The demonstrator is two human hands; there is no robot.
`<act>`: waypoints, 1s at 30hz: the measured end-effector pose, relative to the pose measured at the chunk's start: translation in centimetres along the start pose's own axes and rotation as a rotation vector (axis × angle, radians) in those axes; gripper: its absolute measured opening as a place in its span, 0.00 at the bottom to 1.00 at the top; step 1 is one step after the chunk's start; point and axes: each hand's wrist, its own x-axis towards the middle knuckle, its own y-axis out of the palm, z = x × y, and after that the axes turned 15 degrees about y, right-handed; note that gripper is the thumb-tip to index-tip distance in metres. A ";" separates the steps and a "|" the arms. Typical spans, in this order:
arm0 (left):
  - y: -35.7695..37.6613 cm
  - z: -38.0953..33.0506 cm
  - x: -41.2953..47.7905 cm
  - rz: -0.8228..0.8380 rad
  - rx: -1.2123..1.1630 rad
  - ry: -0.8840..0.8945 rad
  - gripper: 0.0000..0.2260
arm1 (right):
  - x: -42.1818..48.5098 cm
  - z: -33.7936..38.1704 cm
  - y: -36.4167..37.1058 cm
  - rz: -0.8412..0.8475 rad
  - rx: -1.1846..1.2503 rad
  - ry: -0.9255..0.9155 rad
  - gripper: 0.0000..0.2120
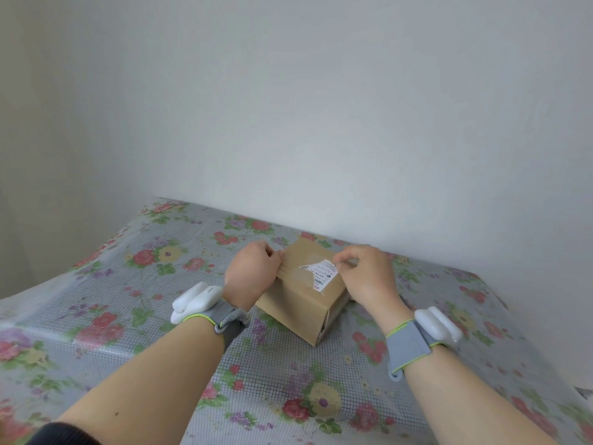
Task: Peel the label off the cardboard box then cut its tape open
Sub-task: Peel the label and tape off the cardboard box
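Near the camera, left hand (253, 271) bracing cardboard box (301, 300) on floral surface (128, 332); right hand (362, 274), grip pinching half-torn label (322, 273). Peeling underway; tape (298, 268) uncut.

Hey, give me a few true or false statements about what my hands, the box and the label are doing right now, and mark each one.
1. The right hand pinches the label at its far edge. True.
2. The label is fully off the cardboard box. False: part of it is still stuck on the box top, with a ragged torn edge.
3. The left hand rests against the left side of the box. True.
4. The box sits on a bare wooden table. False: it sits on a floral tablecloth.
5. A knife is held in the left hand. False: no cutting tool is in view.
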 end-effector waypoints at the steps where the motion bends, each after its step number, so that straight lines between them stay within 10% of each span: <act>1: 0.0 0.0 0.0 -0.001 0.001 0.003 0.13 | 0.1 0.1 -0.1 -0.012 0.012 0.029 0.05; 18: -0.2 -0.3 -0.2 0.005 0.032 -0.008 0.12 | 1.1 2.1 0.4 0.060 -0.470 -0.058 0.11; 30: -0.3 -0.3 -0.2 0.034 0.019 -0.007 0.13 | 1.3 -0.2 0.3 0.269 -0.001 0.014 0.08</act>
